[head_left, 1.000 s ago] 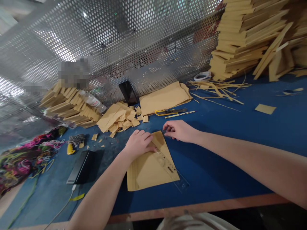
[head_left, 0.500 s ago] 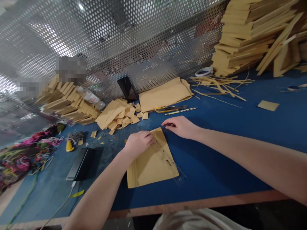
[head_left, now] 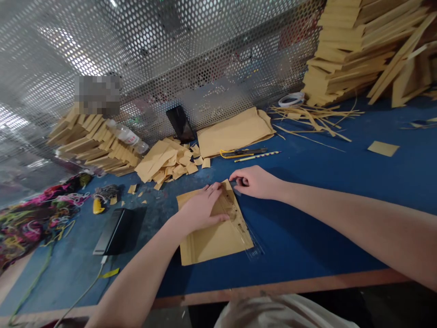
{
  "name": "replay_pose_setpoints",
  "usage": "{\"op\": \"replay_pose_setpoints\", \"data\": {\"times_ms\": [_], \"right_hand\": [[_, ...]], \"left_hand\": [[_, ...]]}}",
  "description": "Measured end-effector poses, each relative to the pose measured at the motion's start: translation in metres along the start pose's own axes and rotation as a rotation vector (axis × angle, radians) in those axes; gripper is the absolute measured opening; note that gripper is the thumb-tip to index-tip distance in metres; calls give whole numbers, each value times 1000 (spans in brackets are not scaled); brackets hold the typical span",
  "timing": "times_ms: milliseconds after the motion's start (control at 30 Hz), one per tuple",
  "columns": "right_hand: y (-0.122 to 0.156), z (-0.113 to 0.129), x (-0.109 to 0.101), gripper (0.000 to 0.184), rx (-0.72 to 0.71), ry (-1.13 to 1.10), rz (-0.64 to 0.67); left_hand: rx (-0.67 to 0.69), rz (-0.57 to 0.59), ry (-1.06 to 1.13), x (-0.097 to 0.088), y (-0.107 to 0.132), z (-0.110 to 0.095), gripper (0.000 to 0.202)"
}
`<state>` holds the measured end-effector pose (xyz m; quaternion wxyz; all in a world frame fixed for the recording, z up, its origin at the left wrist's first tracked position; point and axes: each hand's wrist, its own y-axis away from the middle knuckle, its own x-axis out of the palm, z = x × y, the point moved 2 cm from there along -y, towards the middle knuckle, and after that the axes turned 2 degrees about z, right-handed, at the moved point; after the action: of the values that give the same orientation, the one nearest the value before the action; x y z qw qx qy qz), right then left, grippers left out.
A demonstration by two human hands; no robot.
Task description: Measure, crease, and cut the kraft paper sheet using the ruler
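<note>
A brown paper sheet (head_left: 211, 239) lies flat on the blue table (head_left: 307, 218) near its front edge. Along the sheet's right side lies a clear plastic ruler (head_left: 244, 230). My left hand (head_left: 201, 207) rests on the sheet with its fingers stretched flat, pressing the ruler's upper part. My right hand (head_left: 254, 181) sits at the sheet's top right corner, by the ruler's far end, with its fingers curled in a pinch. What the pinch holds is hidden.
A pencil (head_left: 256, 157) and a yellow-black cutter (head_left: 239, 154) lie beyond my hands, in front of folded brown paper (head_left: 234, 132). Paper scraps (head_left: 167, 164), a propped phone (head_left: 180, 124), a black power bank (head_left: 114, 231), coloured cords (head_left: 30, 223) and tall cardboard stacks (head_left: 358, 50) surround the spot.
My left hand went from curled to flat on the sheet and ruler. The sheet's left top corner now shows. My right hand stayed by the ruler's far end.
</note>
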<state>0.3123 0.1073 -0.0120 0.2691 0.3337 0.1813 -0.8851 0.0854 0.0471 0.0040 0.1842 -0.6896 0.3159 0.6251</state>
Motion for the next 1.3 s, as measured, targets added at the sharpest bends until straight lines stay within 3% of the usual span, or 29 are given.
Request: {"op": "replay_pose_setpoints", "data": {"times_ms": [367,667,1033,1300], "right_hand": [[0,2,-1,20,-30,22,29],[1,5,-4,19,-51,29,23],[0,6,-4,20,-43,39,37],[1,6,-2,16,-19,42,-6]], "left_hand": [[34,13,-91,3,-2,-6,77],[-133,38,-67,5,-4,3,89],[12,118,-87,-4,-4,-12,108],[-40,179,-68,-4,-1,-22,105]]}}
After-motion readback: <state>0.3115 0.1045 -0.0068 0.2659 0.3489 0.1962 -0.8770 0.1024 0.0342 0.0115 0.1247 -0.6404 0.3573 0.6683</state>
